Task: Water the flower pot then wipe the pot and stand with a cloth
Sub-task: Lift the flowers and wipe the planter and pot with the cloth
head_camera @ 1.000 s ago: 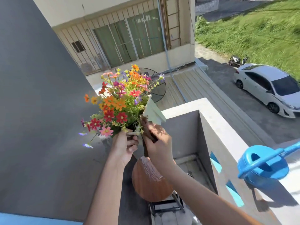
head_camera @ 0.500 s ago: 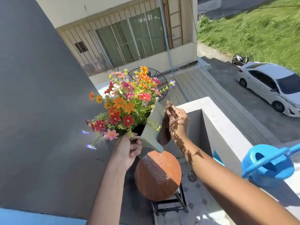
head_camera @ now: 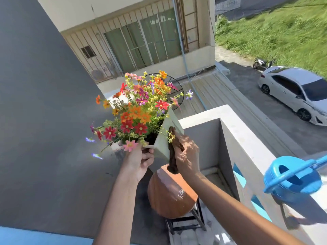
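A pale square flower pot [head_camera: 165, 137] full of colourful flowers [head_camera: 139, 110] is lifted and tilted above a round brown stand top [head_camera: 170, 193]. My left hand [head_camera: 139, 160] grips the pot's lower left corner. My right hand [head_camera: 187, 156] presses a dark brown cloth [head_camera: 173, 152] against the pot's right side. The stand's top sits on a black metal frame [head_camera: 187, 221] and shows a wet glint.
A blue watering can [head_camera: 292, 181] rests on the white balcony wall [head_camera: 247, 138] at the right. A dark grey wall [head_camera: 44, 121] fills the left. Beyond the balcony are a lower roof, a street and a white car [head_camera: 297, 92].
My right hand with the cloth slid up the pot's right side, then back down to its lower half. My left hand keeps the pot lifted and tilted.
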Motion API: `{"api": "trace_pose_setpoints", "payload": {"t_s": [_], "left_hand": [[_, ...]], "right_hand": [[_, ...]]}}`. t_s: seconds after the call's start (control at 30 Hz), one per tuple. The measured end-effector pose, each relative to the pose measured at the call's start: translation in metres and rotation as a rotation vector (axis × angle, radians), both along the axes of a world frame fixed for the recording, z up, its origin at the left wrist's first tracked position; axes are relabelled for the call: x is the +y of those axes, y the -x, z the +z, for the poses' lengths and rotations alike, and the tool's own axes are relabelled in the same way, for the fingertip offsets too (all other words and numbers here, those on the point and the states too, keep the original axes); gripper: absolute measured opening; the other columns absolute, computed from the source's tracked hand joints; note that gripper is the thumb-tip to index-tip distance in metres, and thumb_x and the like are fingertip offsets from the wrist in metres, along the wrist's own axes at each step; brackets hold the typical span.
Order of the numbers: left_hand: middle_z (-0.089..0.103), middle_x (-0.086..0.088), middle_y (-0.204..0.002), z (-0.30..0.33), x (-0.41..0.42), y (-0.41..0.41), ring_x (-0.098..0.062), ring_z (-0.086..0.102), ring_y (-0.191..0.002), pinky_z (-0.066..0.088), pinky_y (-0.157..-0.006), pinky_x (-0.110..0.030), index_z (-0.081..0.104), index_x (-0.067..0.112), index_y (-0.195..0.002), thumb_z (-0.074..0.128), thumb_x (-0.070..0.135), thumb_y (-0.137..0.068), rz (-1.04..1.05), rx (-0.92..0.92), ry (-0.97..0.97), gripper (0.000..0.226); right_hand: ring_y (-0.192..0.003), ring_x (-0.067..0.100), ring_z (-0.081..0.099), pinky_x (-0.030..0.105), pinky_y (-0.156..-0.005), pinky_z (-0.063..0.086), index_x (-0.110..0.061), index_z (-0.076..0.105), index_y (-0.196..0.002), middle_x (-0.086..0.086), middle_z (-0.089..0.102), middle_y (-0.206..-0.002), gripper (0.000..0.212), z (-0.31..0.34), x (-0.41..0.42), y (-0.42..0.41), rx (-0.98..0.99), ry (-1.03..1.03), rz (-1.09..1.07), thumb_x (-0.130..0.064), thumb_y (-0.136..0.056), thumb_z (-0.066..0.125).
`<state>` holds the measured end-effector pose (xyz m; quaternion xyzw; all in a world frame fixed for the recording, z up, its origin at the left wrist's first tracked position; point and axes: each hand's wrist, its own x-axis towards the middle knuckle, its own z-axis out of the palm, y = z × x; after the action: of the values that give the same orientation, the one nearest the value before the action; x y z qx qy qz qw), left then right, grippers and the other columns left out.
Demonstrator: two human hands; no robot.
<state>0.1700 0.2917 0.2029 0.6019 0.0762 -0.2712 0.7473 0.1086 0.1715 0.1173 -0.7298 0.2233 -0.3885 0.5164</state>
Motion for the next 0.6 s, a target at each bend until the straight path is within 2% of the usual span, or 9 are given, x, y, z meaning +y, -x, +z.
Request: {"api": "trace_pose_setpoints", "payload": {"t_s": [0.03,0.1,0.2,0.27,0.33,0.4,0.47,0.53,0.6], "left_hand": [[0.043,-0.006,-0.056,0.001,0.0,0.002,-0.004,0.028,-0.032,0.017,-0.028,-0.015,0.046,0.008,-0.067,0.038,0.006,-0.099,-0.005,0.0,-0.001,0.033],[0.043,-0.006,-0.055,0.003,-0.001,0.007,-0.004,0.028,-0.032,0.016,-0.029,-0.016,0.048,0.006,-0.065,0.037,0.007,-0.099,-0.007,-0.011,-0.023,0.036],[0.043,-0.007,-0.057,0.005,-0.004,0.008,-0.004,0.029,-0.033,0.017,-0.029,-0.016,0.05,0.005,-0.066,0.033,0.008,-0.101,-0.009,-0.038,-0.056,0.039],[0.043,-0.006,-0.056,0.005,-0.006,0.01,-0.004,0.029,-0.034,0.018,-0.03,-0.016,0.051,0.005,-0.069,0.034,0.009,-0.101,-0.027,-0.065,-0.088,0.036],[0.044,-0.006,-0.057,0.004,-0.008,0.013,-0.004,0.031,-0.034,0.019,-0.032,-0.017,0.049,0.006,-0.075,0.036,0.012,-0.101,-0.046,-0.076,-0.097,0.03],[0.046,-0.005,-0.054,0.005,-0.006,0.015,-0.004,0.031,-0.033,0.018,-0.032,-0.017,0.048,0.007,-0.078,0.036,0.015,-0.102,-0.063,-0.066,-0.087,0.028],[0.048,-0.004,-0.049,0.007,-0.001,0.016,-0.005,0.03,-0.034,0.017,-0.033,-0.017,0.049,0.007,-0.079,0.035,0.012,-0.102,-0.078,-0.066,-0.09,0.027],[0.045,-0.005,-0.049,0.01,0.003,0.015,-0.006,0.028,-0.034,0.015,-0.033,-0.018,0.048,0.006,-0.081,0.031,0.008,-0.101,-0.087,-0.073,-0.097,0.027],[0.042,-0.005,-0.051,0.01,0.006,0.013,-0.006,0.026,-0.035,0.011,-0.035,-0.018,0.047,0.007,-0.081,0.028,0.007,-0.1,-0.093,-0.084,-0.112,0.027]], "right_hand": [[-0.065,-0.006,0.044,0.011,-0.062,0.036,-0.017,0.064,-0.08,-0.011,0.055,-0.077,0.016,-0.006,-0.002,-0.001,0.054,-0.043,-0.026,-0.002,-0.086,0.062],[-0.052,-0.002,0.031,0.015,-0.052,0.031,-0.013,0.048,-0.07,-0.002,0.04,-0.068,0.026,-0.012,-0.009,-0.001,0.119,-0.232,0.015,0.004,-0.087,0.058],[-0.066,-0.004,0.029,0.018,-0.068,0.034,-0.022,0.041,-0.082,-0.008,0.033,-0.075,0.02,-0.007,-0.003,0.003,0.381,-0.416,0.305,-0.017,-0.1,0.045],[-0.072,-0.008,0.046,0.007,-0.072,0.037,-0.024,0.043,-0.092,-0.012,0.041,-0.086,0.006,0.017,-0.001,0.001,0.201,-0.522,0.319,-0.023,-0.095,0.049],[-0.067,-0.015,0.054,0.005,-0.067,0.042,-0.024,0.049,-0.086,-0.012,0.047,-0.086,0.015,0.042,-0.006,-0.005,-0.134,-0.552,0.178,-0.01,-0.088,0.054],[-0.063,-0.006,0.054,0.014,-0.059,0.045,-0.01,0.061,-0.082,-0.003,0.053,-0.079,0.004,0.056,-0.013,-0.013,-0.245,-0.502,0.061,-0.009,-0.087,0.061],[-0.068,0.002,0.057,0.023,-0.065,0.05,-0.01,0.073,-0.094,0.003,0.066,-0.08,0.015,0.058,-0.026,-0.02,-0.172,-0.383,-0.048,-0.023,-0.087,0.068],[-0.07,-0.006,0.056,0.022,-0.069,0.05,-0.012,0.075,-0.101,-0.002,0.071,-0.085,0.023,0.061,-0.039,-0.018,-0.137,-0.26,-0.075,-0.03,-0.089,0.067],[-0.065,-0.011,0.046,0.017,-0.064,0.045,-0.011,0.074,-0.086,-0.011,0.064,-0.075,0.016,0.067,-0.054,-0.019,-0.148,-0.139,-0.069,-0.023,-0.09,0.064]]}}
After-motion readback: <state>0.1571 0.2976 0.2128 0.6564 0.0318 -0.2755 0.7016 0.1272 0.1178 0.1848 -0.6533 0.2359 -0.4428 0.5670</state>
